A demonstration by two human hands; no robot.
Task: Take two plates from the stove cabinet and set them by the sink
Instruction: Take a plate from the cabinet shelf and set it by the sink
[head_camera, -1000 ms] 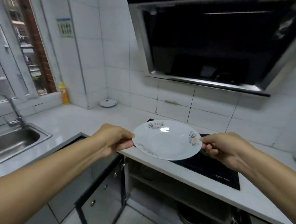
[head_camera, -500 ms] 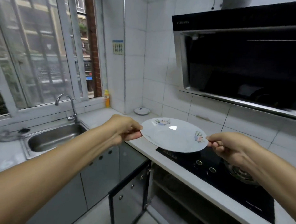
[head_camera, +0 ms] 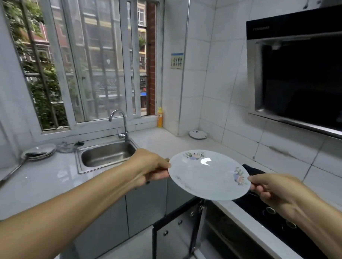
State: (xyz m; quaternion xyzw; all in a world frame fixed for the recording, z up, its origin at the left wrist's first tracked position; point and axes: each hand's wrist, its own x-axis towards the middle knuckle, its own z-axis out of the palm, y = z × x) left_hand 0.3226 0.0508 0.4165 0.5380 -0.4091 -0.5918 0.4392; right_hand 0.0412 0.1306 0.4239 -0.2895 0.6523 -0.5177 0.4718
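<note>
Swung further left toward the sink (head_camera: 107,156) now, plate (head_camera: 208,174) still up in the air over the counter edge, left hand (head_camera: 151,167) and right hand (head_camera: 270,189) pinching opposite rims.

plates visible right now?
2. One floral plate is held in the air between the left hand and right hand; a small plate sits in the counter's back corner. More may be hidden in the open cabinet.
</note>
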